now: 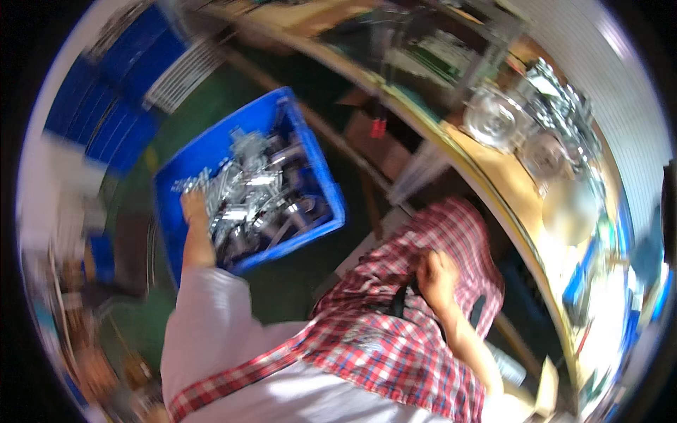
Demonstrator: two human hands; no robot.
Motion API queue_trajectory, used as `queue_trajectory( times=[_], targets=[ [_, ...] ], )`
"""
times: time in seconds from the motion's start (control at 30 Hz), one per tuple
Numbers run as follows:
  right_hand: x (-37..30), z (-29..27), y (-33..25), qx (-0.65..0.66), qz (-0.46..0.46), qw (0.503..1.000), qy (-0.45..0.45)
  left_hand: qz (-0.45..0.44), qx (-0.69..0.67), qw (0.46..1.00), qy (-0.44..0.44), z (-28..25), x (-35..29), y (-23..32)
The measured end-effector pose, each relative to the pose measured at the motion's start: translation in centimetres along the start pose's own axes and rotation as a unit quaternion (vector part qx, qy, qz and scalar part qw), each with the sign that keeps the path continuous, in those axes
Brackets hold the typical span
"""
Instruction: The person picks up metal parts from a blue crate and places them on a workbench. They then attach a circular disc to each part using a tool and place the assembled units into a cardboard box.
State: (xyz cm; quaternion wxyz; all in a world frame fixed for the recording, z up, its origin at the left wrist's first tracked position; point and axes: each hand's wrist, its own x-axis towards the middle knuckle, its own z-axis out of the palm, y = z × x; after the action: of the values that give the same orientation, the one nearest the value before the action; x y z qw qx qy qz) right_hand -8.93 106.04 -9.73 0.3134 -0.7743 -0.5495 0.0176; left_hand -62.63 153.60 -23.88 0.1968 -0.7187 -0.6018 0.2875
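My left arm reaches down into a blue plastic crate [255,113]. My left hand [192,206] is at the crate's left side, touching a heap of shiny metal parts [243,187]. Blur hides its fingertips, so I cannot make out whether it grips any of them. The parts look like small rods and cylinders, jumbled together. My right hand [437,280] is closed in a loose fist over my lap, against a red checked apron [395,282]. Nothing shows in it.
A workbench [493,169] curves along the right, bearing round clear dishes [490,120] and a pile of shiny metal parts [564,106]. Red-handled pliers or a similar tool [379,127] hang at its edge. More blue crates [106,106] stand at far left. A cardboard box [381,141] sits under the bench.
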Motion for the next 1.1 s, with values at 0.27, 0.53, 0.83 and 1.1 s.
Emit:
queue_trajectory(
  times=[0.27, 0.53, 0.83, 1.1],
  targets=[
    [-0.9, -2.0, 1.0, -0.057, -0.004, 0.996, 0.072, 0.033, -0.028, 0.992, 0.115, 0.3, 1.9, 5.9],
    [-1.6, -2.8, 1.2, -0.019, -0.005, 0.996, 0.09, -0.032, -0.229, 0.971, 0.064, -4.4, 0.3, -4.2],
    [-0.4, -10.2, -1.8, 0.093, -0.02, 0.986, 0.134, 0.179, -0.947, 0.261, -0.055, -19.0, -9.9, -3.4],
    [-4.6, -27.0, -4.7, -0.11, -0.019, 0.972, 0.207, 0.633, -0.66, 0.124, -0.385, -45.6, -27.3, 19.9]
  ],
)
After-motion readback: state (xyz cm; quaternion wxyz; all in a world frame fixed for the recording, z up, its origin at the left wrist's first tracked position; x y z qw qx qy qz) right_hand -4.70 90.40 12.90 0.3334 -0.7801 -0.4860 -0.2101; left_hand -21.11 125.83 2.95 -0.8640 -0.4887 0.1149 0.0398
